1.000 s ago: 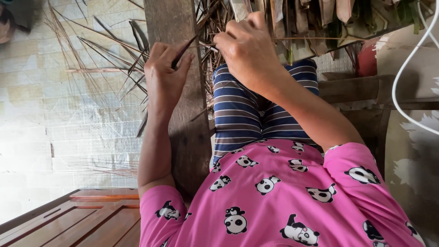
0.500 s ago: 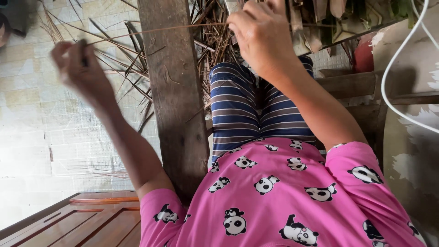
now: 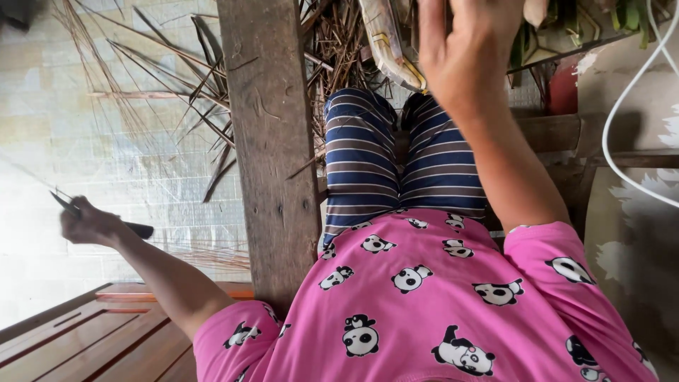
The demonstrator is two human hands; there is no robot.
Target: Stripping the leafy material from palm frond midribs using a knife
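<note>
My left hand (image 3: 88, 225) is stretched out low to the left over the pale tiled floor. It is closed around a small knife (image 3: 138, 230) with a dark handle, whose thin blade points up and left. My right hand (image 3: 467, 46) is raised at the top of the view, above my striped trousers (image 3: 396, 155). Its fingertips run out of the picture, so I cannot see what they hold. Just left of it hangs a pale bundle of dried leaf strips (image 3: 385, 42).
A weathered wooden post (image 3: 272, 141) stands between my two arms. Dry leaf ribs and strips (image 3: 177, 85) lie scattered on the floor behind it. A reddish wooden bench edge (image 3: 92, 332) is at lower left, and a white cable (image 3: 622, 120) at right.
My left hand has swung from beside the right hand out to the left and downward with the knife. My right hand has lifted toward the top edge.
</note>
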